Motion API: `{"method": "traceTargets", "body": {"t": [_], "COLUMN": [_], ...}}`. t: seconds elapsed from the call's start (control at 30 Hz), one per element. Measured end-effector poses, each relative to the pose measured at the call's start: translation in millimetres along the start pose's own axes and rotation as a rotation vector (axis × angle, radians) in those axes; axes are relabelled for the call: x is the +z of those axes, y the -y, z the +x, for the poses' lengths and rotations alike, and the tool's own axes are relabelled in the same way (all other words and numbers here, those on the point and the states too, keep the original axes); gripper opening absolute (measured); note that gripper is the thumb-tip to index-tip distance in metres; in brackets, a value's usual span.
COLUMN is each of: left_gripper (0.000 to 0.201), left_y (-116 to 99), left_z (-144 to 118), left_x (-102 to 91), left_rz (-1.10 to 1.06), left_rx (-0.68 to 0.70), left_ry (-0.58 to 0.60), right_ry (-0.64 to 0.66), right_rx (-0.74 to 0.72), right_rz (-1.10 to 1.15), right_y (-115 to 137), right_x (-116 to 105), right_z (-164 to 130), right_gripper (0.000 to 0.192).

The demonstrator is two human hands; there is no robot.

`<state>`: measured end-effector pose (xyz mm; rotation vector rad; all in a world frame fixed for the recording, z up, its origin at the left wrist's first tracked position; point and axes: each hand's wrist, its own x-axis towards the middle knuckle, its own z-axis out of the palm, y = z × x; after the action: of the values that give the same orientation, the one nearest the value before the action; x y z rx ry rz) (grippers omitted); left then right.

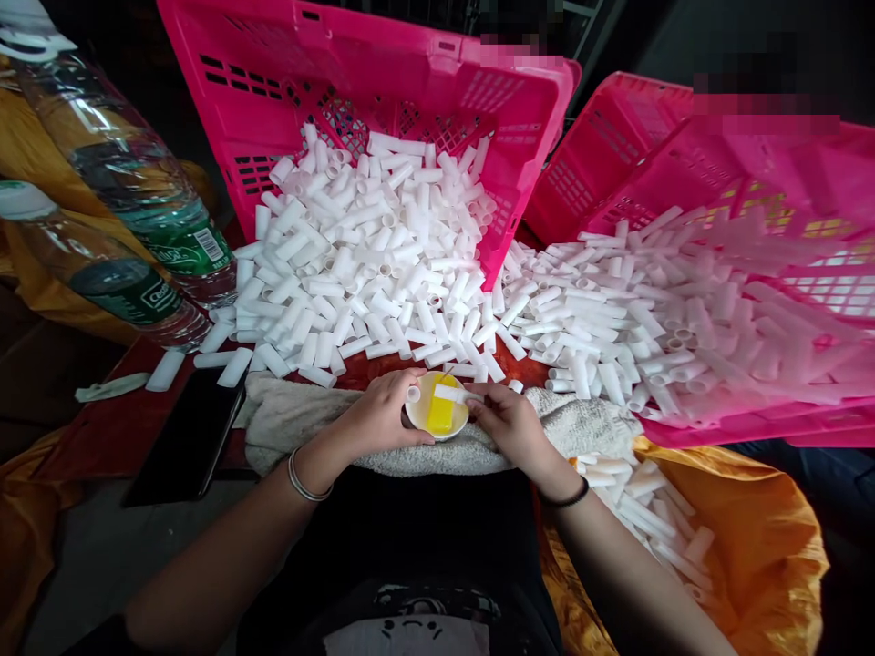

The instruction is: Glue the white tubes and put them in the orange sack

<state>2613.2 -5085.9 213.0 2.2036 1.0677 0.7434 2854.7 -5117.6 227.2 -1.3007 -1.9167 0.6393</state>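
Observation:
Low in the middle, a small round white dish (462,425) holds a bright yellow block (441,415). My left hand (383,410) is curled around the dish's left side, its thumb along the near rim. The open end of a short white tube (413,394) shows beside these fingers; whether they grip it too, I cannot tell. From the right, my right hand (512,421) pinches another white plastic tube (449,394), which lies level across the yellow block. A thin strand rises by the block's far edge. Under both hands is a grey-white towel (293,424).
Loose white tubes (383,264) spill from a tipped pink crate (225,118) and a second pink crate (725,424). On the left are two water bottles (198,246) and a black phone (184,437). An orange sack (766,519) with tubes is at lower right.

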Motion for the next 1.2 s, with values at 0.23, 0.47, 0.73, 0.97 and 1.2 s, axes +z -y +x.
{"method": "traceTargets", "body": {"t": [0.23, 0.47, 0.73, 0.97, 1.2], "left_gripper": [0.091, 0.089, 0.084, 0.018, 0.019], "left_y": [2, 1, 3, -17, -57], "left_z": [-1, -1, -1, 2, -8], "left_x": [1.3, 0.2, -1.1, -24.2, -32.2], "left_rz": [-0.017, -0.026, 0.007, 0.129, 0.433], "left_rx": [-0.008, -0.006, 0.051, 0.176, 0.257], "left_ry": [0.001, -0.004, -0.028, -0.061, -0.051], "right_ry": [-0.027, -0.042, -0.047, -0.183, 0.087], "right_rx": [-0.036, -0.128, -0.307, 0.02, 0.18], "right_rz": [0.105, -0.025, -0.184, 0.313, 0.18], "right_y": [0, 6, 0, 35, 72], "right_x": [8, 5, 2, -4, -24], "right_z": [-1, -2, -6, -8, -6], "right_gripper": [0.019, 0.016, 0.012, 0.019, 0.03]}}
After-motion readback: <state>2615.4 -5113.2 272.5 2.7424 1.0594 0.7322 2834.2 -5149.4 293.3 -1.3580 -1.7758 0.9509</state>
